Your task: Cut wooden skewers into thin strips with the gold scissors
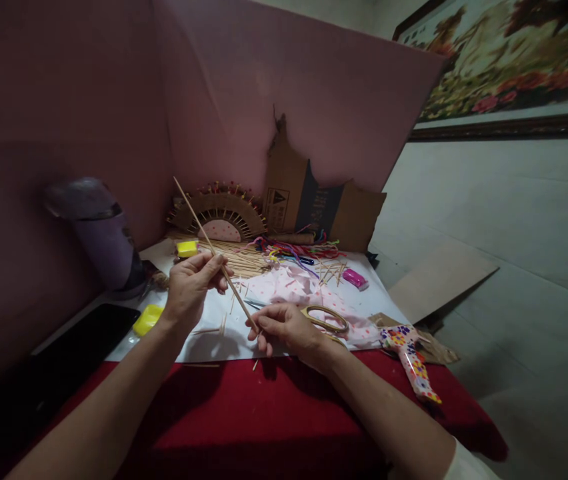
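Observation:
A long thin wooden stick [195, 215] slants across the middle of the head view, its upper end free to the far left. My left hand [199, 277] is closed around its middle. Lower down, my right hand [284, 330] pinches the stick's near end between thumb and fingers. Beneath the hands, short cut pieces of stick [207, 331] lie on a white sheet [201, 348]. Just past my right hand rest gold-handled scissors [325, 319], partly hidden by it, beside pink dotted fabric [289, 285]. Behind my left hand lies a bundle of long sticks [244, 257].
A fan-shaped cardboard piece [217, 207] and torn cardboard [284, 177] stand at the back. Coloured cords [309, 248], yellow packets [148, 321] and a magenta packet [355, 279] lie around. Left are a purple bottle [107, 243] and a black phone [91, 337]; right, a flower-patterned glue gun [411, 360].

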A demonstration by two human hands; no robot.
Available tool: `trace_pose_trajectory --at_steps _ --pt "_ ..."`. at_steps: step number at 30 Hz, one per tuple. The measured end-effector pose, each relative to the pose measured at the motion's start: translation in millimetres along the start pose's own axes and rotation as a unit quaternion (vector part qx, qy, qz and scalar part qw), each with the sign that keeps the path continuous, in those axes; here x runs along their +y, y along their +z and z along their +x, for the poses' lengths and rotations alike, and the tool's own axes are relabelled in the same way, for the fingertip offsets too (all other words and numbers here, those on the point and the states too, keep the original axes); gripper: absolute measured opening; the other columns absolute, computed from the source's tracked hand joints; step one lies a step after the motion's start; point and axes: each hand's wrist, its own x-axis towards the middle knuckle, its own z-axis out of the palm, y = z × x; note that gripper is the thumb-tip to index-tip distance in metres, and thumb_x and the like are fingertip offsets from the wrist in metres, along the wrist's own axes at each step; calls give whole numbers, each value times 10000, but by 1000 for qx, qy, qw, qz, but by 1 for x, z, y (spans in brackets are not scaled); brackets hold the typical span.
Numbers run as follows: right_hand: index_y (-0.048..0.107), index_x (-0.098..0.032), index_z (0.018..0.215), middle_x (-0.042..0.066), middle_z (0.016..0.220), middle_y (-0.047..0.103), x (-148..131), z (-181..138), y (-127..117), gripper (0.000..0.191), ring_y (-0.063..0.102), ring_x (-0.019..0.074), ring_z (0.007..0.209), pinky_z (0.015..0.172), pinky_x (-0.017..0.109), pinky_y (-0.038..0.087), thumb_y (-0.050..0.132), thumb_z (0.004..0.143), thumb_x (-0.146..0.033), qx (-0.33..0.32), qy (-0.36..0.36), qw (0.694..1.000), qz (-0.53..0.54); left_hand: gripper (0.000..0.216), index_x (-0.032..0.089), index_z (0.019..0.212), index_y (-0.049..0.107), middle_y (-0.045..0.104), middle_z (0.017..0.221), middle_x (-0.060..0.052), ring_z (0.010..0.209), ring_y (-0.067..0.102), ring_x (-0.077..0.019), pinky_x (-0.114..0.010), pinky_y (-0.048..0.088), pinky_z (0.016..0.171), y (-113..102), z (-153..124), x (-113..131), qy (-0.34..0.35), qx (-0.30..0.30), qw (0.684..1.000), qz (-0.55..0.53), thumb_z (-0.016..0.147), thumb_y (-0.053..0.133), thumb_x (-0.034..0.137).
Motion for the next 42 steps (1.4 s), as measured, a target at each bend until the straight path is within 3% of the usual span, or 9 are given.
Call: trace_pose_trajectory --at_steps 7,12,23,42 --pt "643 -97 826 12 604 656 -2 -1 5 372 581 77 463 465 183 447 793 552 -298 26 23 999 17 181 94 696 615 652 666 -47 420 501 -60 -190 383 392 2 -1 4 -3 27 1000 8 695 654 272" --pt "650 -96 791 7 554 653 -4 -1 5 345 564 68 430 452 179 432 793 552 -300 33 20 999 10 180 96 673 612 649 644 -41 412 494 -57 -191 384 393 2 -1 4 -14 34 999 10 688 654 270" --pt "649 -94 818 34 663 673 -1 -1 4 329 604 91 491 486 203 466 777 589 -292 12 20 999 36 179 96 649 608 634 591 -29 405 495 -61 -181 382 381 2 -1 4 -41 60 997 12 658 669 264" --pt "619 -112 738 -13 576 614 -3 -4 6 289 539 60 423 427 174 430 756 598 -324 11 -25 1000 -13 178 95 683 615 631 598 -30 402 487 -51 -170 367 378 3 -2 3 -67 31 997 -27 654 677 258"
